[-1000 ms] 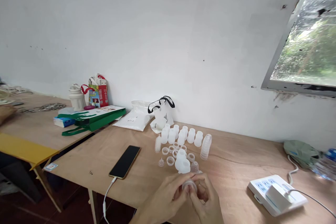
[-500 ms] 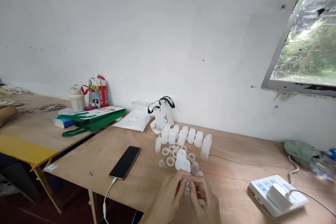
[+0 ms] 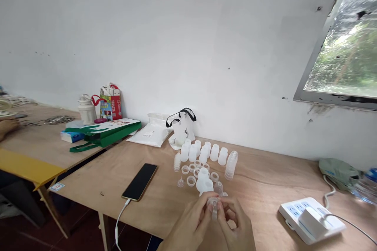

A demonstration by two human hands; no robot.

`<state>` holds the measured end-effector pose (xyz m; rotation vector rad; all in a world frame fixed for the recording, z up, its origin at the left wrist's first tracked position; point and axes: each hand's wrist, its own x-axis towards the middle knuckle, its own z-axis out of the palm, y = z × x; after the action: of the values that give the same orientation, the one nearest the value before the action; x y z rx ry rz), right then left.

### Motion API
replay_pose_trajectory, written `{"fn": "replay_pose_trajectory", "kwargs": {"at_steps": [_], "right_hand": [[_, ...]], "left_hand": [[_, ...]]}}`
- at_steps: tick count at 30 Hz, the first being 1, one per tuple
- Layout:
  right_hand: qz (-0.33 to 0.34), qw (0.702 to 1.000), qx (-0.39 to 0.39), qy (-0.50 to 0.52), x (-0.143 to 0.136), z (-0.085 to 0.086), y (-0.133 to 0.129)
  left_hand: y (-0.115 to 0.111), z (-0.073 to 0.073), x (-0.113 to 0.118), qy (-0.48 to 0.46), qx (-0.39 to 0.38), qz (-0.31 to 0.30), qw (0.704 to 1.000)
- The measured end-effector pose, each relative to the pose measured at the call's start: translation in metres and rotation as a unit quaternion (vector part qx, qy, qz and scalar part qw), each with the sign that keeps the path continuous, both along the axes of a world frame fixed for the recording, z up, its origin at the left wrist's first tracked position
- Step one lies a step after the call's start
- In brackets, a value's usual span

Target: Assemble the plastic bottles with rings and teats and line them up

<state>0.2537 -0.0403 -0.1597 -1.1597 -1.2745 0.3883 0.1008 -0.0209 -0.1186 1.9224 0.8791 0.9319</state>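
Observation:
My left hand and my right hand meet at the table's front, both closed with thumbs and fingertips on a small translucent bottle nipple. Fingers cover part of it, so I cannot tell whether a ring is around it. Just beyond my fingers are a white bottle and a clear domed cap. Farther off lie several screw rings, a loose nipple and a stack of nipples. Several white bottles stand in rows behind, beside a stack of clear domed caps.
Left of the bottle parts lies a phone with its cable. A white packet and a white bag rest against the wall. To the right sits a power strip. Another person's hand shows at far left.
Both my hands have shifted slightly right, still holding the nipple, which shows more between my fingers. The bottle parts on the table stay put.

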Motion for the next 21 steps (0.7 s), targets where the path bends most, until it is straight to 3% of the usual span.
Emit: {"fn": "replay_pose_trajectory", "kwargs": {"at_steps": [5, 9, 12, 15, 21], "right_hand": [[0.028, 0.995, 0.034, -0.086, 0.007, 0.006, -0.004], [-0.009, 0.989, 0.081, -0.128, 0.001, 0.005, -0.007], [0.003, 0.983, 0.096, -0.158, -0.004, 0.006, -0.008], [0.003, 0.990, 0.076, -0.120, -0.008, 0.009, -0.008], [0.009, 1.000, -0.020, 0.013, -0.010, 0.007, -0.006]], "left_hand": [[0.002, -0.009, 0.001, -0.009, -0.026, -0.007, 1.000], [0.002, -0.004, -0.004, -0.008, -0.020, -0.012, 1.000], [0.002, -0.001, -0.011, 0.022, -0.016, -0.014, 1.000], [0.002, -0.002, -0.015, 0.020, -0.031, -0.005, 0.999], [-0.002, -0.007, -0.001, -0.083, -0.066, 0.013, 0.994]]}}
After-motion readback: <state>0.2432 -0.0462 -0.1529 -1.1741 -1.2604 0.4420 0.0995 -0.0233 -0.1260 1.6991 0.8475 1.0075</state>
